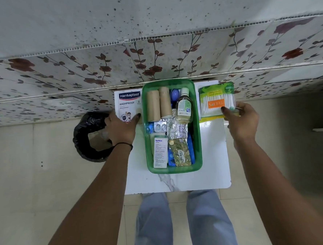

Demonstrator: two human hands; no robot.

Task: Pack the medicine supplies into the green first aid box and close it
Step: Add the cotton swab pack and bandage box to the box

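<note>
Counter [212, 168]: small white marbled top, nearest edge bare.

Box [197, 139]: green translucent plastic, open, centred on counter; no lid in view. Rigid walls, judged light even when full; best lifted by the long rims.

Contents, near to far: white Optibox carton [159, 152], yellow blister strip [180, 154], foil strips [177, 130], amber bottle [183, 107] lying flat, two tan bandage rolls [158, 105] side by side at far end. Strips thin and crushable; bottle smooth, likely slippery.

Left hand [122, 129]: left of box, fingers curled onto near edge of plaster pack [128, 103], white Hansaplast carton flat on counter. Stiff, light; edge grip suits.

Right hand [241, 120]: right of box, thumb and fingers pinching near corner of swab pack [217, 101]. Soft green film over white swabs, light, liable to sag from a corner.
</note>
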